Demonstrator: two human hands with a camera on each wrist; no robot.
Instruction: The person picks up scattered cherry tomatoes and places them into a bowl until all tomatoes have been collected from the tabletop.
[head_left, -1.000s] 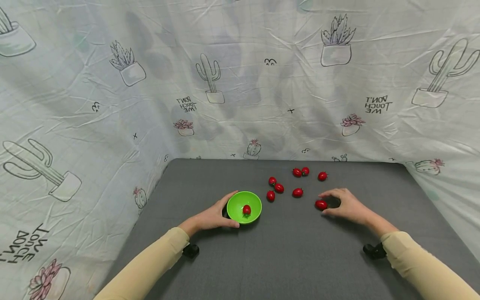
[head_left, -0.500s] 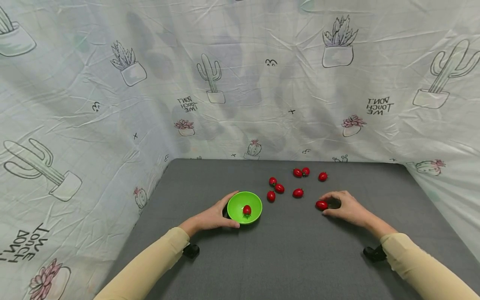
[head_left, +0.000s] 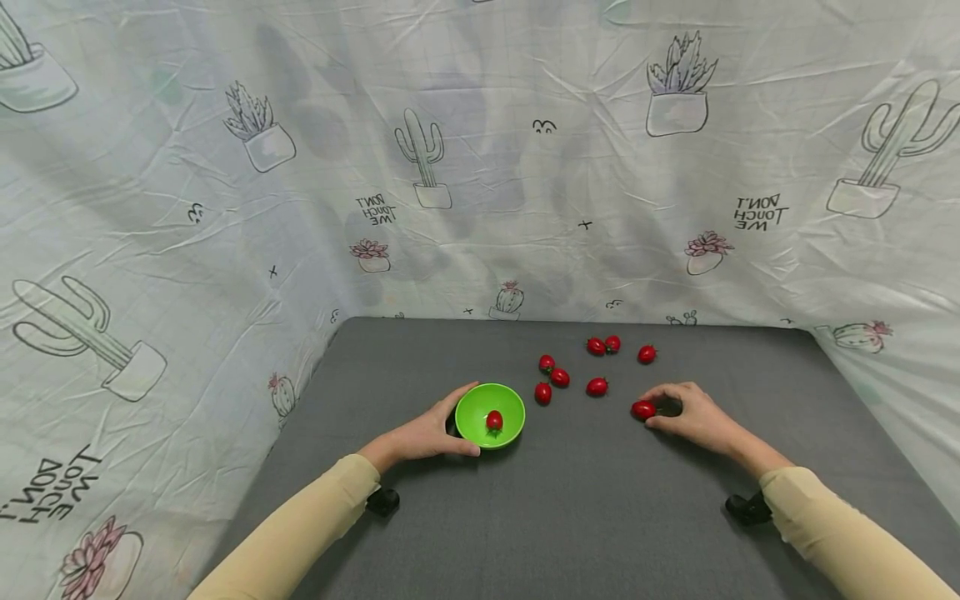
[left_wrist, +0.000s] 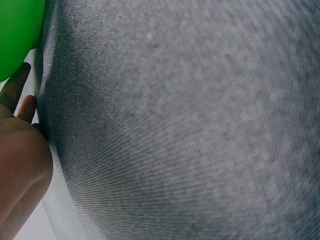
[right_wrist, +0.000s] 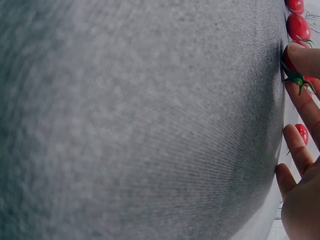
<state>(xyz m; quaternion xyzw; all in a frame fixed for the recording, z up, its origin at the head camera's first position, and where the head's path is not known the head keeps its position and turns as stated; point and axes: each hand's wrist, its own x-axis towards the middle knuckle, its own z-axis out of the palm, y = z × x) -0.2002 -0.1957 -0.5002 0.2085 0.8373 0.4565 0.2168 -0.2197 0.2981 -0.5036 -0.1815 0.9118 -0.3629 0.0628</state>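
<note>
My left hand (head_left: 427, 432) holds the side of a small green bowl (head_left: 468, 407), thumb at its near side and fingers at the far side. Inside the bowl lies one cherry tomato (head_left: 494, 420). To the right, my right hand (head_left: 692, 415) pinches another cherry tomato (head_left: 642, 409) between thumb and fingers, low over the grey table. The right wrist view shows the thumb against this tomato (right_wrist: 287, 59), its green stem end facing the palm. Part of the bowl (left_wrist: 17, 35) and the left fingers fill the left edge of the left wrist view.
Several more cherry tomatoes lie loose on the grey table (head_left: 525, 517) between and beyond the hands, among them a lone cherry tomato (head_left: 597, 387) and one farther back, a cherry tomato (head_left: 647, 354). A white cactus-print cloth (head_left: 480, 167) hangs behind the table.
The right thumb and fingers have closed in on the cherry tomato, which has stayed in about the same place. The left hand and the bowl have kept still.
</note>
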